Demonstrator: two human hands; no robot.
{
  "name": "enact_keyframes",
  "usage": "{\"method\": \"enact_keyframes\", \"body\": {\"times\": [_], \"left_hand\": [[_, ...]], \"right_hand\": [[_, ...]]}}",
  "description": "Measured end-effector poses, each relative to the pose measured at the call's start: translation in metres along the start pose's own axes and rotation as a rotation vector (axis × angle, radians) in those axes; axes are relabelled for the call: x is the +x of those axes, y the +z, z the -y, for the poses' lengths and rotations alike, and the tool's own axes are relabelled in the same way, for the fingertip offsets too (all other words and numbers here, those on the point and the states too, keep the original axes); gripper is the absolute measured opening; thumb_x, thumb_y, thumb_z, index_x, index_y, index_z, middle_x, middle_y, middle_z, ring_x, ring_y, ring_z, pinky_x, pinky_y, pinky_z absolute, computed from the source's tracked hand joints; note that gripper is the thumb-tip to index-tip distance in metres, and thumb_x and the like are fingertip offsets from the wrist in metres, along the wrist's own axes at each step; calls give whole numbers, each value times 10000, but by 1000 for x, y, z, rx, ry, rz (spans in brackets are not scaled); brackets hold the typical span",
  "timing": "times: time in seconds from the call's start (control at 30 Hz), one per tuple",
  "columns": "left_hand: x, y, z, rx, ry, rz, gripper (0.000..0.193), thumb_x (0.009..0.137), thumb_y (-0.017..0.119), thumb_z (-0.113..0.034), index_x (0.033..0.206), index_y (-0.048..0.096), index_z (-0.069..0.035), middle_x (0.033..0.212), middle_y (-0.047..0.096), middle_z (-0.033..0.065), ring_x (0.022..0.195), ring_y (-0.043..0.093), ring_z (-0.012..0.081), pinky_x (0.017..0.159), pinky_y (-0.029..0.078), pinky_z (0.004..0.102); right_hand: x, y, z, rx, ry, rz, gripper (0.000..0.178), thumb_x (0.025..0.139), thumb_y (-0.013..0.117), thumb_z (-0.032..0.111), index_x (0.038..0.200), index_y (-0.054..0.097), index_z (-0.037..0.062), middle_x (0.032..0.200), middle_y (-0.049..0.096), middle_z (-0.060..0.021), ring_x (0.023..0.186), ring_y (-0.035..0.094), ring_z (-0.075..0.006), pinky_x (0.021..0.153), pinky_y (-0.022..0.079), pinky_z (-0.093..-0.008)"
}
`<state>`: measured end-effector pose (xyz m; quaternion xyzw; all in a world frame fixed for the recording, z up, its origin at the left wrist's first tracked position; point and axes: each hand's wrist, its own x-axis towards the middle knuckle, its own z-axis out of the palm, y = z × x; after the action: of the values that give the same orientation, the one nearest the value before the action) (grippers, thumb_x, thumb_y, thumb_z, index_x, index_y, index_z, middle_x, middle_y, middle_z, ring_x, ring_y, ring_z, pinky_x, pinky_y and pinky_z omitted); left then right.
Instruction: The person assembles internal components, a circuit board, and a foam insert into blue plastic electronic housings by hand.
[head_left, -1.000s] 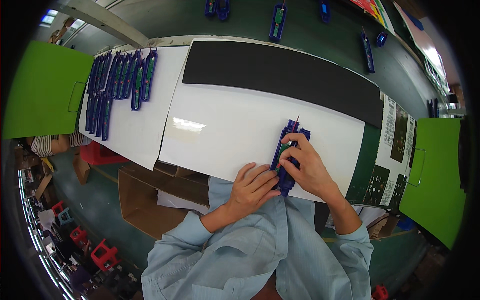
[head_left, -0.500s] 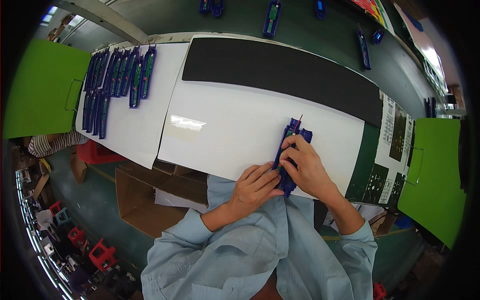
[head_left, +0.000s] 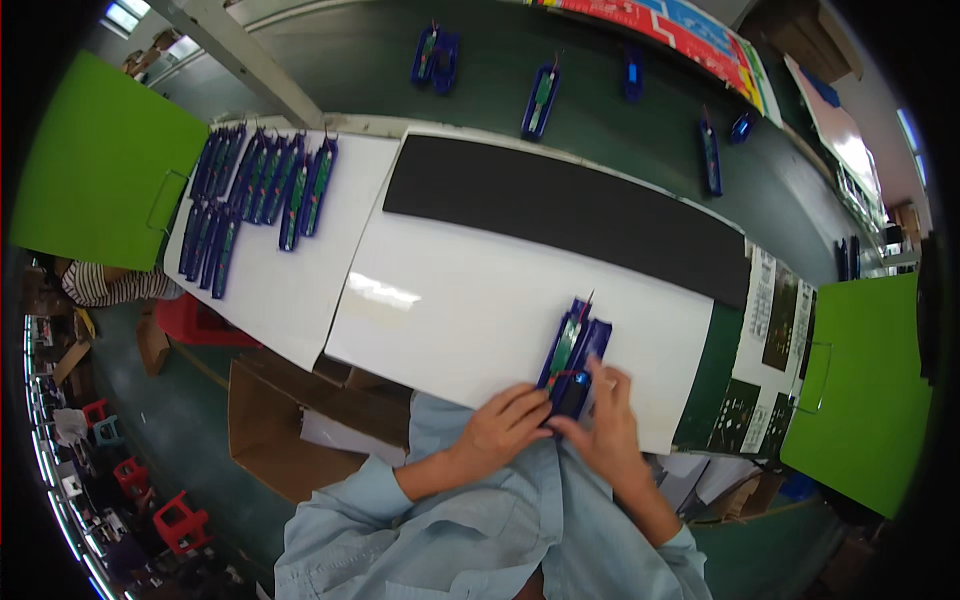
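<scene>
A blue plastic housing (head_left: 598, 340) lies lengthwise near the front edge of the white work surface, its two long halves side by side. In the left half sits a green circuit board (head_left: 566, 345). A thin red wire rises from the far end, and another crosses between the halves. My left hand (head_left: 500, 432) is closed on the near left side of the housing, fingertips against its edge. My right hand (head_left: 612, 430) grips the right half, thumb at the near end and index finger along the right side. The right hand's other fingers are partly hidden.
Several similar blue housings with boards (head_left: 265, 180) stand in rows at left. A black mat (head_left: 560, 205) lies behind the work area. More housings (head_left: 541, 100) rest on the green surface beyond. Green panels (head_left: 95, 165) flank both sides; a cardboard box (head_left: 265, 425) stands below left.
My right hand has opened from its pinch over the circuit board and moved to the right half's outer side. The left hand stays on the housing. The view has shifted, showing more of the far surface.
</scene>
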<state>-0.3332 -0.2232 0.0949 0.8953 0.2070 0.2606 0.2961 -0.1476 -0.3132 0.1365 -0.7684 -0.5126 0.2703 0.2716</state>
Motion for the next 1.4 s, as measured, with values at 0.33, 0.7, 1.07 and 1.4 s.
{"method": "enact_keyframes", "body": {"times": [0.33,0.7,1.07,1.4], "left_hand": [[158,-49,31,195,226,-43,224,804,757,-190,905,613,-51,996,601,89,990,624,277,781,552,364],[314,-30,191,412,138,-268,404,823,805,-168,1148,608,-31,1224,568,126,1078,587,327,935,484,452],[263,-65,189,204,-66,-377,234,851,734,1,960,527,4,1027,481,186,868,550,358,701,479,444],[15,-24,5,87,-226,-74,304,733,878,-147,866,614,-80,925,584,110,810,602,295,656,466,397]], "right_hand": [[159,-84,-28,171,-401,45,674,807,786,36,1432,540,87,1210,516,-124,809,606,-161,724,545,-294],[443,-75,-80,-170,-254,-699,561,863,775,170,1367,551,67,1274,499,-267,1072,615,-463,886,549,-474],[357,-84,-62,102,-307,-403,226,867,759,81,1071,684,21,1004,607,-145,844,667,-288,732,547,-383],[18,5,-14,73,-505,121,407,829,833,199,1156,652,39,1175,619,-164,979,668,-320,800,582,-408]]}}
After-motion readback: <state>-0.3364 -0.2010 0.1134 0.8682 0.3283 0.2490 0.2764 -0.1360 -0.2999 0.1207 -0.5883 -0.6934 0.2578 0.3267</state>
